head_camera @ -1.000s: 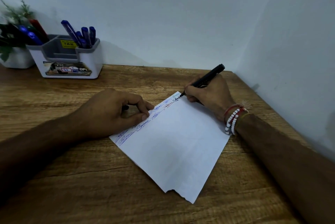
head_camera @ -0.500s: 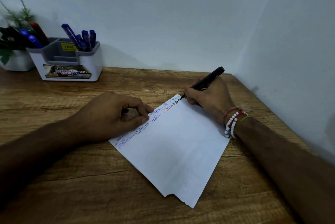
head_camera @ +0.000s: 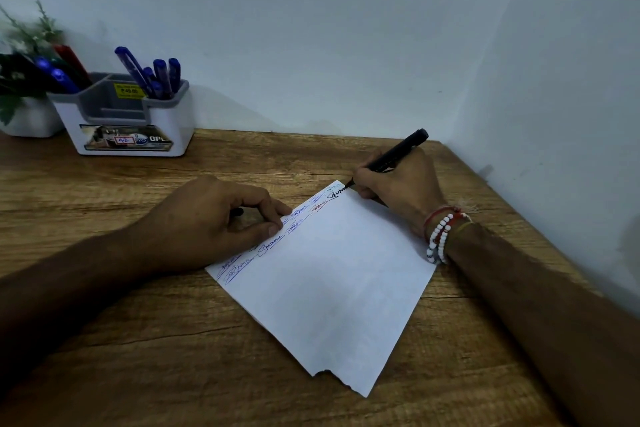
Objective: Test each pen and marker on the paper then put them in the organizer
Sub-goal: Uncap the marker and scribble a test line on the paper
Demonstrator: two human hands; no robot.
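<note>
At the far corner of the paper (head_camera: 339, 288), the right hand (head_camera: 398, 187) is clamped in a writing grip on the black marker (head_camera: 398, 151), its tip touching the sheet. The black scrawl (head_camera: 337, 192) under it looks slightly longer than a second ago, while both hands have barely shifted. The marker evidently writes, so this test looks nearly done. The left hand (head_camera: 214, 219) pins the sheet's edge with curled fingers. A small dark piece shows beneath them, perhaps the cap, but I cannot tell whether it is gripped. The white desk organizer (head_camera: 173, 129) stands well apart at the back left of the wooden desk (head_camera: 138, 340), already holding blue pens (head_camera: 162, 77).
</note>
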